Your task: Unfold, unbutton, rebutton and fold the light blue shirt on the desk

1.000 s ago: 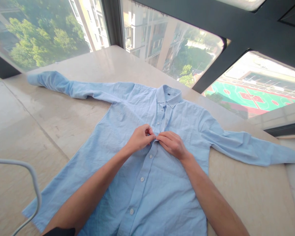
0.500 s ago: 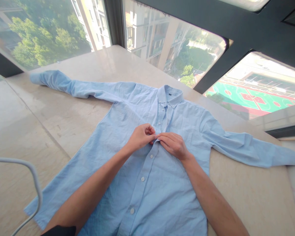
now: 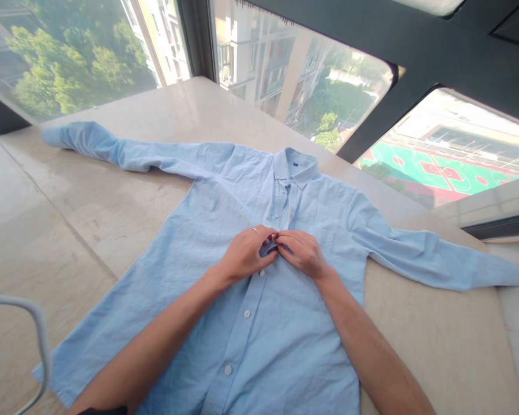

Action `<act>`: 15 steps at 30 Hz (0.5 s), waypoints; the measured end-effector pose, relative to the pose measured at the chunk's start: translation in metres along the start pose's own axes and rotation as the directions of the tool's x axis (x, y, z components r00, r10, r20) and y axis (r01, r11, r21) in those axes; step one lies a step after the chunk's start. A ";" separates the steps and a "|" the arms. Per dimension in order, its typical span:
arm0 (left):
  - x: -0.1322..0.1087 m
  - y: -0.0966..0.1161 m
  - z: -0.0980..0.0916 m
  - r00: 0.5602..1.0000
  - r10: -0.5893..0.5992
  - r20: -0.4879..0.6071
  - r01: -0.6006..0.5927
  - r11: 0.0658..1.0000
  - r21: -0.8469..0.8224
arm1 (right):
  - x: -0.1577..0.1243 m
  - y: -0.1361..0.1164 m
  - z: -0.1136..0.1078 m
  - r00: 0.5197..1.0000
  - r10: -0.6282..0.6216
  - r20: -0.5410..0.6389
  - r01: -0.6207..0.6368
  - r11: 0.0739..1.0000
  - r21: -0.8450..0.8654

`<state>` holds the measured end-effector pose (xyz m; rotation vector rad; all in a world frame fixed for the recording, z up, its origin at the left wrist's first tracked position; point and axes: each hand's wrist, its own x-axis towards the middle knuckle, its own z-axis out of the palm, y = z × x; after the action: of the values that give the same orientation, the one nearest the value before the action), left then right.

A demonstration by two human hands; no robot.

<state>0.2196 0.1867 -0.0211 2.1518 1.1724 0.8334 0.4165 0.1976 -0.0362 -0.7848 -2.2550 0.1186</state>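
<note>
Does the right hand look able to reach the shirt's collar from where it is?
Probably yes: just the shirt's upper front lies between the right hand and the collar, though its fingers seem to be pinching the placket.

The left hand point(image 3: 243, 253) has opened out — curled fingers now stretched toward the right hand point(image 3: 301, 252), thumb apart, ring point(image 3: 255, 229) showing — its wrist slightly farther from the ledge's point(image 3: 185, 112) far corner. A shirt point(image 3: 266, 249) fold now shows between.
</note>
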 end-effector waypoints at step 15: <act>-0.008 -0.006 0.025 0.976 -0.057 -0.211 0.092 0.983 0.158 | 0.001 0.004 0.001 0.997 0.055 0.052 -0.060 0.993 0.098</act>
<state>0.2311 0.1782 -0.0437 2.1782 1.4651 0.9735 0.4170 0.2010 -0.0380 -0.8014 -2.2538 0.2787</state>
